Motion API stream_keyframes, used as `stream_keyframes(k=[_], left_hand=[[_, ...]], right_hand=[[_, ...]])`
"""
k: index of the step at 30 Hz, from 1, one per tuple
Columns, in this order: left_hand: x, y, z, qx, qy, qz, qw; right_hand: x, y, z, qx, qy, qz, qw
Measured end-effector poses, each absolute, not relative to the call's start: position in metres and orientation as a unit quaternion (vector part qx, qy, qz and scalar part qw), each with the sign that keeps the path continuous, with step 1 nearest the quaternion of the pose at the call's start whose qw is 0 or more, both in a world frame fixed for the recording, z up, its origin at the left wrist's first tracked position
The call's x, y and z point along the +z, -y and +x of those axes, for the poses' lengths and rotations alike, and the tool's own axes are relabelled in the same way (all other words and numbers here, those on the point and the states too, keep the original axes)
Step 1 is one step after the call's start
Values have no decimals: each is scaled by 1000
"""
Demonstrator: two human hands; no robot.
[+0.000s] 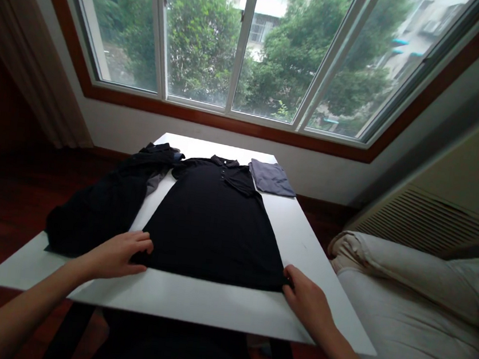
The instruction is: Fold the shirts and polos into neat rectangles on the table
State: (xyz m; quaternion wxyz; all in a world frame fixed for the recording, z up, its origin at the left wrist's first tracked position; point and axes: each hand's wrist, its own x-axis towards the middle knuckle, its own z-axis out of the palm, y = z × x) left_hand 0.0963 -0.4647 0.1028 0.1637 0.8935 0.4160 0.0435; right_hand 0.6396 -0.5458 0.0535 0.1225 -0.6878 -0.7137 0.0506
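Note:
A black polo shirt (217, 223) lies spread flat, buttons up, its collar toward the window and its hem toward me. My left hand (121, 254) is at the hem's left corner, fingers curled with a gap between thumb and fingertips; whether cloth is pinched there is partly hidden. At the right hem corner, my right hand (306, 296) pinches the fabric between thumb and fingers. To the left of the shirt sits a heap of dark clothes (102, 204). A folded grey garment (273, 178) rests beyond the shirt's right sleeve.
The white table (208, 303) carries all the clothing, and its near edge is just before my body. A cream sofa (414, 314) stands close on the right. Beyond the table are a wall and a wide window (238, 41). A curtain (34, 46) hangs at left.

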Motion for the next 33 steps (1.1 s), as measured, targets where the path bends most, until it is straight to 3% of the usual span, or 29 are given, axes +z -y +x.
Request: stream_keyframes(k=[5, 12, 23, 28, 33], left_hand=[[99, 461, 94, 37, -438, 893, 98], [87, 459, 74, 12, -472, 877, 92], [97, 462, 69, 13, -451, 878, 162], [114, 469, 71, -27, -430, 876, 218], [133, 461, 88, 12, -419, 876, 238]], right_hand=[[50, 550, 643, 68, 728, -670, 128], [53, 557, 644, 55, 732, -667, 129], [94, 552, 653, 148, 793, -590, 29], [125, 549, 659, 281, 778, -561, -5], [131, 517, 660, 249, 772, -578, 85]])
